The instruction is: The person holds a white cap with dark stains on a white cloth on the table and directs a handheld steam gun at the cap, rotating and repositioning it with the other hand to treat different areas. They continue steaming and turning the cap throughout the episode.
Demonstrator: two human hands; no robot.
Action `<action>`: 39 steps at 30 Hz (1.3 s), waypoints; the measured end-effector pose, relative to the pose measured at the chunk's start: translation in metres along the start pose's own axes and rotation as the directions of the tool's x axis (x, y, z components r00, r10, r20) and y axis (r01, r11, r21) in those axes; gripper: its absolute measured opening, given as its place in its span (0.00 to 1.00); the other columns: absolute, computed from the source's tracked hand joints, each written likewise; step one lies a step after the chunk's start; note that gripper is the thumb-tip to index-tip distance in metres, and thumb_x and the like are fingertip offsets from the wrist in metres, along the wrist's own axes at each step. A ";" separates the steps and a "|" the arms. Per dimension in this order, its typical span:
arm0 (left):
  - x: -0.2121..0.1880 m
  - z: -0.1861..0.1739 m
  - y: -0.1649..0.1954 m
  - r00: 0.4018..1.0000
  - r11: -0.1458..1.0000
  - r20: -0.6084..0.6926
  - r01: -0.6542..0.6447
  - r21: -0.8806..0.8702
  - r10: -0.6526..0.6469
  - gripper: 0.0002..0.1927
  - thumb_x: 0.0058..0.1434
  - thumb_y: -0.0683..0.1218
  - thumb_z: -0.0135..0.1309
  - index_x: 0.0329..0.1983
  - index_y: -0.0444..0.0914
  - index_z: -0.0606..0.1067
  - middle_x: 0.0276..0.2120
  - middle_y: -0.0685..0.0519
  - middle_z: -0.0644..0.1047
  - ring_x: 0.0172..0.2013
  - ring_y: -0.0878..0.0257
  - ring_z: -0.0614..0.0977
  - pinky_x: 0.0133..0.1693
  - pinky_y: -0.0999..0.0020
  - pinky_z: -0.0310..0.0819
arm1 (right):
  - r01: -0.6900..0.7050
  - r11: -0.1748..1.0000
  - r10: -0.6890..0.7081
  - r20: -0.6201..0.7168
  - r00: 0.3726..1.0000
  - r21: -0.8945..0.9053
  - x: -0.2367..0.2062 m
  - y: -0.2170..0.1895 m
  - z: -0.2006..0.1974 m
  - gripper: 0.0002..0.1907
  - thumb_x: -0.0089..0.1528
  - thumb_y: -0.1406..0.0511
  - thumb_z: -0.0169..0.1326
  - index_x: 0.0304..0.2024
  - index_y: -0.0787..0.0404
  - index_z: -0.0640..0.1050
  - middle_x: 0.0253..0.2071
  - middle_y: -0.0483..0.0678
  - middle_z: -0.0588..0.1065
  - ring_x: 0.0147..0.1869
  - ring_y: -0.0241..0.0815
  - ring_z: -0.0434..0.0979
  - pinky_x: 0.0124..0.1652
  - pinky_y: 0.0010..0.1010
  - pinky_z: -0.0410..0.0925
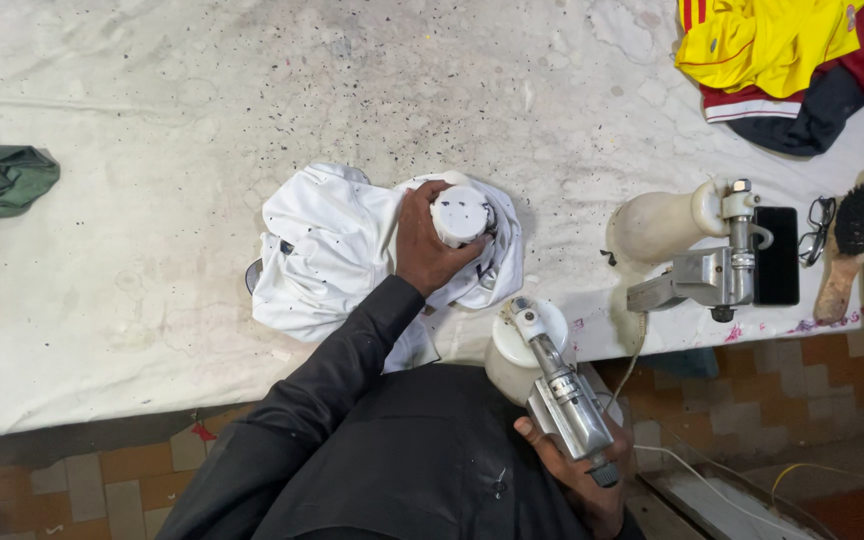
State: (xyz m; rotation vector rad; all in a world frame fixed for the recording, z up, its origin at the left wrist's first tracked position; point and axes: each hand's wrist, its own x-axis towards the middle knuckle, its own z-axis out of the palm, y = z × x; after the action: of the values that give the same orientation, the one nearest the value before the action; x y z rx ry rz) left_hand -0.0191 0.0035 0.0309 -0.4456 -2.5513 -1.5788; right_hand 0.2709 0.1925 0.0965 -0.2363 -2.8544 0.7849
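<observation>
Left hand has its grip wrapped tight around a white cap, pressing it into the white shirt mid-frame on the surface. Right hand grips a spray gun shut, lower right, off the edge.

We have single head view: looks steeply down, close over stained white cloth-covered desk, own torso at bottom.

A black phone, its flat rectangular screen dark, is lying just beside the metal spray gun at the table's right.
</observation>
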 end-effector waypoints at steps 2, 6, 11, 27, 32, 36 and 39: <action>-0.001 0.001 -0.001 0.999 0.998 -0.006 -0.036 0.060 0.036 0.43 0.48 0.57 0.72 0.62 0.37 0.66 0.56 0.45 0.74 0.59 0.46 0.75 0.67 0.39 0.54 | -0.156 0.979 0.151 0.046 0.988 0.128 0.011 -0.017 -0.008 0.25 0.47 0.51 0.72 0.31 0.62 0.77 0.23 0.45 0.77 0.23 0.41 0.80 0.24 0.34 0.73; 0.001 0.000 0.000 1.000 0.988 0.008 0.000 0.154 -0.002 0.44 0.45 0.61 0.71 0.61 0.39 0.69 0.55 0.46 0.75 0.58 0.47 0.76 0.66 0.30 0.49 | -0.086 0.987 0.072 0.105 0.992 0.134 0.032 -0.041 -0.023 0.26 0.48 0.52 0.71 0.37 0.65 0.81 0.28 0.50 0.81 0.29 0.42 0.85 0.26 0.32 0.76; 0.000 -0.002 -0.001 0.999 0.983 0.036 0.022 0.182 -0.029 0.45 0.46 0.63 0.70 0.62 0.37 0.67 0.56 0.44 0.75 0.59 0.47 0.76 0.65 0.30 0.51 | -0.078 0.976 0.066 0.066 0.996 0.201 0.041 -0.054 -0.026 0.28 0.49 0.52 0.70 0.39 0.68 0.80 0.30 0.51 0.81 0.31 0.43 0.85 0.27 0.32 0.77; -0.002 -0.004 0.001 0.994 0.982 0.057 0.078 0.170 -0.089 0.48 0.46 0.64 0.70 0.64 0.36 0.67 0.60 0.43 0.72 0.62 0.45 0.72 0.66 0.27 0.45 | -0.127 0.984 0.117 0.085 0.989 0.124 0.031 -0.043 -0.020 0.23 0.49 0.52 0.70 0.32 0.63 0.81 0.24 0.47 0.79 0.24 0.41 0.82 0.24 0.33 0.74; -0.002 -0.001 -0.001 0.997 0.981 0.032 0.067 0.180 -0.074 0.47 0.46 0.63 0.71 0.63 0.36 0.67 0.60 0.43 0.72 0.62 0.46 0.72 0.66 0.29 0.48 | -0.012 0.994 0.005 0.071 0.997 0.107 0.038 -0.046 -0.024 0.27 0.47 0.51 0.71 0.35 0.65 0.81 0.26 0.50 0.79 0.27 0.42 0.83 0.25 0.34 0.75; -0.005 0.001 -0.001 0.999 0.989 -0.035 0.022 0.147 -0.017 0.46 0.47 0.61 0.72 0.62 0.35 0.67 0.58 0.44 0.73 0.60 0.46 0.73 0.64 0.35 0.54 | -0.034 0.991 0.032 0.013 0.999 0.133 0.041 -0.054 -0.029 0.30 0.47 0.51 0.71 0.39 0.68 0.80 0.29 0.51 0.81 0.30 0.43 0.84 0.28 0.34 0.76; -0.005 0.000 0.002 0.997 0.984 -0.060 -0.041 0.171 0.052 0.43 0.46 0.59 0.73 0.60 0.35 0.68 0.55 0.44 0.73 0.56 0.47 0.74 0.61 0.43 0.60 | -0.072 0.982 0.063 0.055 0.996 0.172 0.037 -0.052 -0.029 0.27 0.49 0.52 0.71 0.38 0.66 0.80 0.29 0.50 0.81 0.31 0.42 0.85 0.29 0.34 0.77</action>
State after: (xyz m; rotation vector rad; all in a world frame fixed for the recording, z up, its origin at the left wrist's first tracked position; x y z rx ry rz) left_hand -0.0139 0.0038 0.0317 -0.4262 -2.5789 -1.3246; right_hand 0.2351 0.1703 0.1529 -0.2947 -2.8142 1.0618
